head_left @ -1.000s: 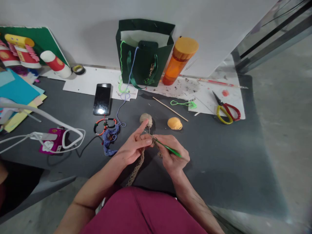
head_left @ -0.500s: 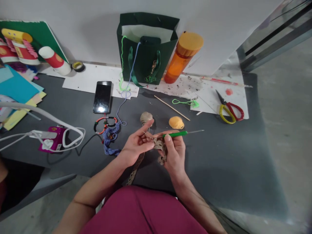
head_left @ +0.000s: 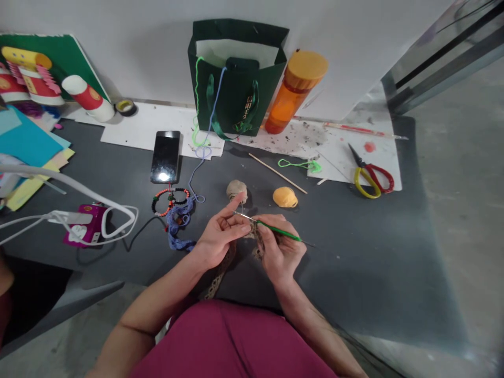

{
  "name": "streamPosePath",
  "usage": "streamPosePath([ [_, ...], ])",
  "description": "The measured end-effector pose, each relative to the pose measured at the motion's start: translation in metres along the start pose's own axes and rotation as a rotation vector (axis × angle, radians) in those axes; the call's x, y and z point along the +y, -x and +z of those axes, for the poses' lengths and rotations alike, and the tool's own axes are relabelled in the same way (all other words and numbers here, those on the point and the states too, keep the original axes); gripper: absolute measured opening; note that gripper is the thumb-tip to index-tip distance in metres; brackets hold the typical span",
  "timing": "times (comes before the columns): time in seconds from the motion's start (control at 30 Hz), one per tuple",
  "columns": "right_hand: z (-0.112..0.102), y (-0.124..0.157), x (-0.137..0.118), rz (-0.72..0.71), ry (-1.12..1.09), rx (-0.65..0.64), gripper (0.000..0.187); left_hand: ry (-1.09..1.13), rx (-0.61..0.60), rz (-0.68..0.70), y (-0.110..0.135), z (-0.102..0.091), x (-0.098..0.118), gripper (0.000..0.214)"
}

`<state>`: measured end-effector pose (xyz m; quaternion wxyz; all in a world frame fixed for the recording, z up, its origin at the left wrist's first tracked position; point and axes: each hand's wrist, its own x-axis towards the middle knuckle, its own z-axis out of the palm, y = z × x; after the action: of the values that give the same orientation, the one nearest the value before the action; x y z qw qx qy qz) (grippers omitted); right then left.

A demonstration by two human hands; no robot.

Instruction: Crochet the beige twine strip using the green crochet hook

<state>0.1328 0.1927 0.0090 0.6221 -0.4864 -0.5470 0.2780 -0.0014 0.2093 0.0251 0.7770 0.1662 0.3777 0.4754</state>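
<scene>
The right hand [head_left: 280,253] has its grip closed on the green crochet hook [head_left: 276,230], whose metal tip points left into the top of the beige crochet strip [head_left: 220,270]. The left hand [head_left: 219,237] pinches that strip just beside the tip, index finger raised. The strip trails down between the wrists, over the worktop [head_left: 354,236].

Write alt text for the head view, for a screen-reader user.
At a dark grey table, the right hand holds a green-handled crochet hook and the left hand pinches a beige crocheted lace strip trailing toward the lap. Behind them: a beige yarn ball, a black phone, a dark green paper bag.
</scene>
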Motion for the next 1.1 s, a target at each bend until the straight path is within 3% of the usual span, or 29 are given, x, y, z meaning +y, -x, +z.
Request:
streamPosePath([
  [0.13, 0.002, 0.002, -0.004, 0.174, -0.009, 0.064, 0.006, -0.004, 0.010, -0.033, 0.001, -0.003, 0.002, 0.080],
  [0.33, 0.000, -0.002, -0.007, 0.219, -0.017, 0.128, 0.013, 0.020, -0.047, -0.062, 0.002, -0.003, 0.005, 0.067],
  [0.57, -0.003, -0.002, 0.000, 0.449, -0.254, 0.077, 0.019, 0.059, -0.122, -0.154, -0.001, -0.005, 0.005, 0.061],
  [0.7, -0.002, -0.001, 0.002, 0.515, -0.346, 0.057, 0.018, 0.048, -0.121, -0.124, 0.001, -0.003, 0.003, 0.060],
  [0.93, -0.005, 0.002, 0.002, 0.299, -0.187, -0.051, 0.009, -0.040, -0.054, 0.027, 0.002, -0.001, -0.003, 0.057],
  [1.1, -0.004, -0.003, -0.002, -0.117, 0.020, -0.141, 0.021, -0.006, 0.031, 0.094, 0.002, 0.002, -0.004, 0.059],
])
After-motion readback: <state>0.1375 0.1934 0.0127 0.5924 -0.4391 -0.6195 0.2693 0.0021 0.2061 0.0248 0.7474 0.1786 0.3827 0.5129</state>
